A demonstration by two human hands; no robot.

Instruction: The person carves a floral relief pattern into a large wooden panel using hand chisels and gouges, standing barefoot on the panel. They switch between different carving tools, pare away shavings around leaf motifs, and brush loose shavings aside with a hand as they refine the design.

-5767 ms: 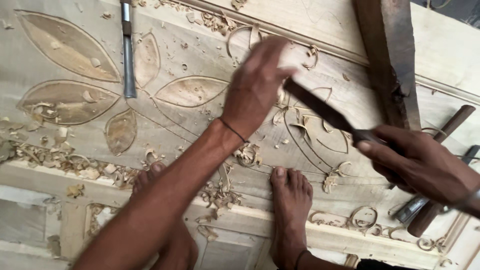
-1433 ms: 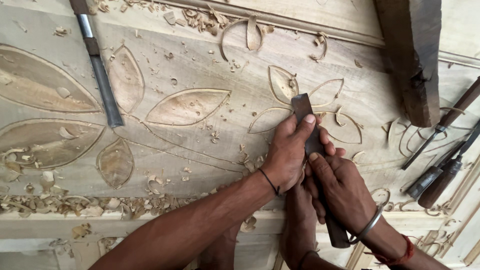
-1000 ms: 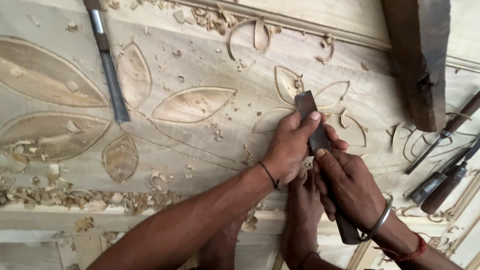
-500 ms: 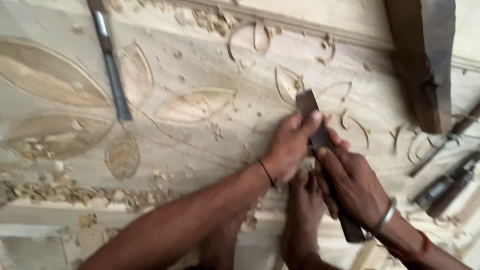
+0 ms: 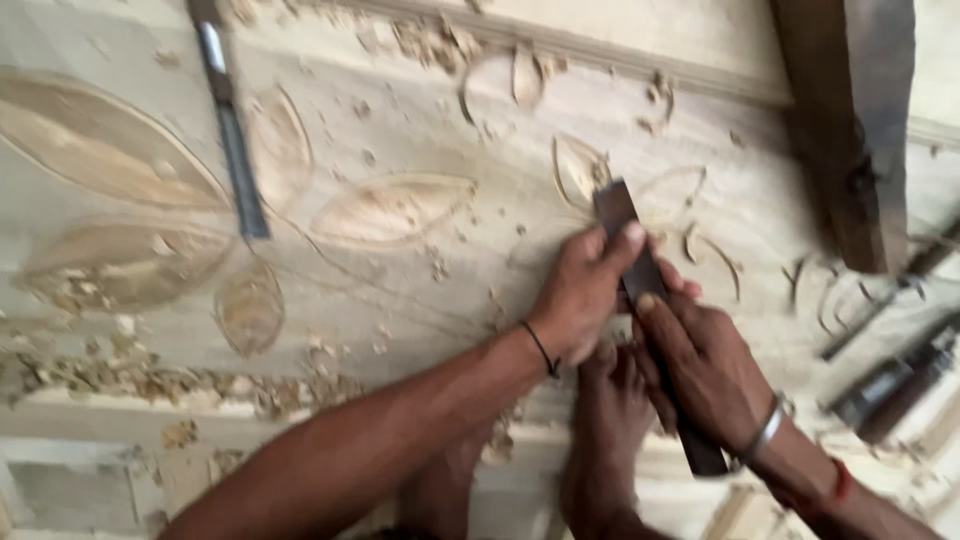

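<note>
A long dark chisel (image 5: 625, 225) lies slanted across a pale carved wooden panel (image 5: 400, 300), its blade tip by a small leaf outline. My left hand (image 5: 580, 295) grips the blade end, with the forefinger laid over the metal. Lower down, my right hand (image 5: 705, 365) wraps the handle, which sticks out below my wrist. A thin black band circles the left wrist, and the right one has a metal bangle and a red thread. My bare foot (image 5: 605, 440) rests on the panel under both hands.
A second chisel (image 5: 228, 125) lies on the panel at upper left, among large carved leaves (image 5: 390, 210). A dark wooden beam (image 5: 850, 120) crosses the upper right. More tools (image 5: 885, 375) lie at the right edge. Wood shavings (image 5: 150, 375) are strewn along the lower left.
Since 5.8 s ago my left hand came off the panel and joined the right on the chisel. Over the last second both hands and the chisel barely shifted; the view blurred.
</note>
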